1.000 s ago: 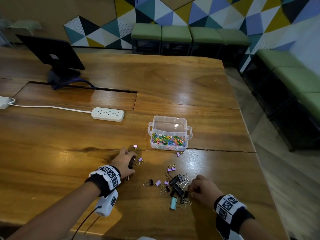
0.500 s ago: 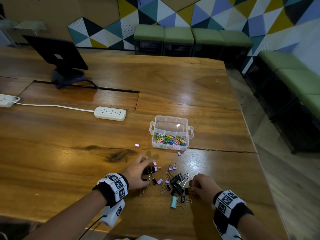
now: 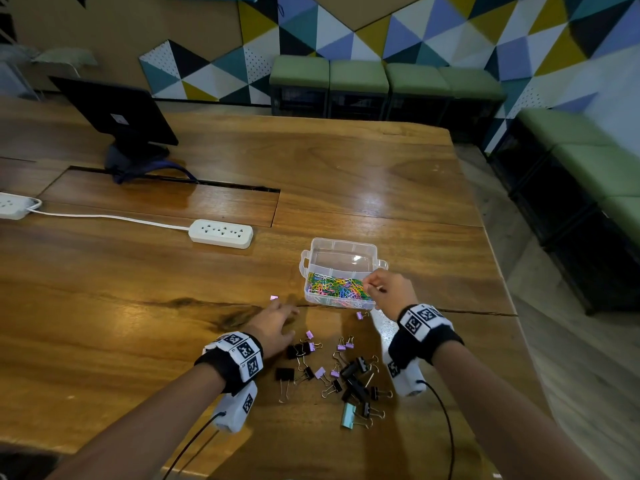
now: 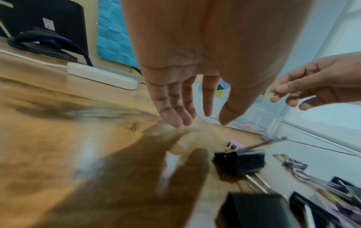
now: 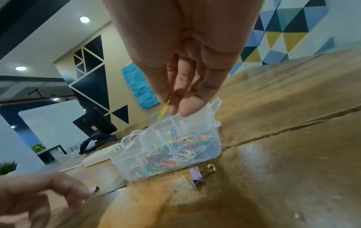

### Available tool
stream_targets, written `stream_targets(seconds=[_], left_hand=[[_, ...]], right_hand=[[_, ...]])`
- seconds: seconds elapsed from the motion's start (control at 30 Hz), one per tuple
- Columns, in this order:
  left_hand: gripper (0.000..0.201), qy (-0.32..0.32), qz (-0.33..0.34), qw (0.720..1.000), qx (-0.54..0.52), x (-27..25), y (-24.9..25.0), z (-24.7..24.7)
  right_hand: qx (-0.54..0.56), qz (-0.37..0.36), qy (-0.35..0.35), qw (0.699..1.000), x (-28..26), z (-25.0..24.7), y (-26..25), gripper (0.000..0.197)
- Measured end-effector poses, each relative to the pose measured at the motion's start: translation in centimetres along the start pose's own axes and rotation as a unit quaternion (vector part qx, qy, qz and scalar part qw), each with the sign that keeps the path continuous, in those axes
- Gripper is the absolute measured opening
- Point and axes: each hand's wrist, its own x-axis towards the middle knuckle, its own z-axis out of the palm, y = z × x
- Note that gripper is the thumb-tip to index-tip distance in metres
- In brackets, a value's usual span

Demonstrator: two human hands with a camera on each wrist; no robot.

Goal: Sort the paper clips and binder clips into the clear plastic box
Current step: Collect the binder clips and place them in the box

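A person's right hand (image 3: pixel 389 289) is hovering over the clear plastic box (image 3: pixel 341 271) on the wooden counter (image 3: pixel 138 306), its fingers (image 5: pixel 187 106) pinching a yellow paper clip (image 5: pixel 163 113) above the near compartment, which is holding a heap of coloured paper clips (image 3: pixel 337 289). The left hand (image 3: pixel 273 329) is hanging low over the counter to the box's left, fingers (image 4: pixel 171 108) relaxed and slightly spread, holding nothing. Black, purple and teal binder clips (image 3: pixel 346 375) are lying scattered between the two wrists, just in front of the box.
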Motion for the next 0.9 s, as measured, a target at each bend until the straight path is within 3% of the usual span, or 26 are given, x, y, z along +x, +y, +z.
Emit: stream_targets(seconds=[0.1, 0.17, 0.23, 0.37, 0.5, 0.67, 0.8, 0.9], left_hand=[[0.049, 0.062, -0.012, 0.998, 0.019, 1.1, -0.4, -0.8], [0.058, 0.077, -0.021, 0.996, 0.034, 1.9, -1.1, -1.3], [0.067, 0.042, -0.03, 0.998, 0.046, 2.5, -1.8, -1.5], [0.072, -0.057, -0.015, 0.994, 0.091, 2.8, -2.2, -0.8], [0.075, -0.093, 0.014, 0.991, 0.096, 0.8, -0.8, 0.8], [0.078, -0.122, 0.076, 0.988, 0.061, -2.4, 1.3, 1.7], [0.08, -0.098, 0.107, 0.987, 0.064, -3.6, 2.0, 2.8], [0.061, -0.045, 0.132, 0.985, 0.098, -4.0, 1.8, 4.0]], right_hand=[[-0.05, -0.028, -0.02, 0.998, 0.0, 0.7, -0.5, 0.012], [-0.094, -0.053, -0.072, 0.992, -1.1, 1.6, -0.3, 0.011], [-0.137, -0.074, -0.146, 0.977, -2.7, 2.5, 0.1, 0.016], [-0.209, -0.09, -0.237, 0.944, -6.3, 3.9, 1.3, 0.053], [-0.244, -0.098, -0.266, 0.928, -9.0, 4.4, 2.7, 0.074], [-0.274, -0.119, -0.27, 0.915, -10.6, 4.6, 3.7, 0.084], [-0.267, -0.116, -0.26, 0.921, -11.0, 4.6, 3.7, 0.08], [-0.256, -0.109, -0.245, 0.929, -11.1, 4.6, 3.4, 0.073]])
